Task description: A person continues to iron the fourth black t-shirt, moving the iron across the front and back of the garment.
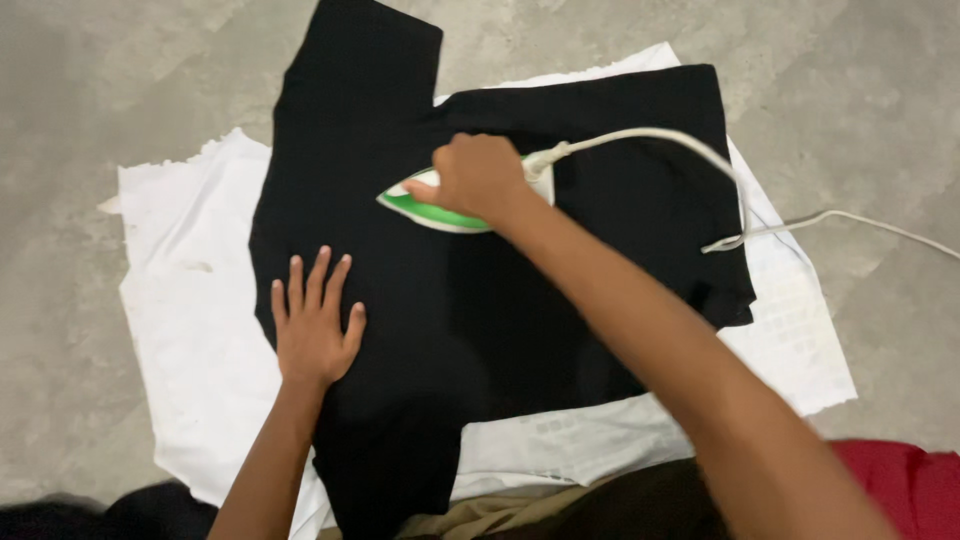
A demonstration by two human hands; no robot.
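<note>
Right hand (478, 178) is gripping green-white iron (432, 208) at 12 o'clock on black garment (560, 330); left hand (312, 325) is pressing flat, released, at 9 o'clock. Risk: cord (720, 170) snagging, scorching cloth.

Both forearms bare, no sleeves; hands (312, 335) ungloved, ringless.

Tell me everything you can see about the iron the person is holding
The iron is white with a bright green band along its lower edge, plastic by the look of it. It sits flat, soleplate down, on the black garment, its pointed nose aimed to the picture's left. The right hand grips its handle from above and hides most of the body. A white cord leaves its rear end, arcs over the garment and runs off across the concrete floor to the right. The soleplate itself cannot be seen.
</note>
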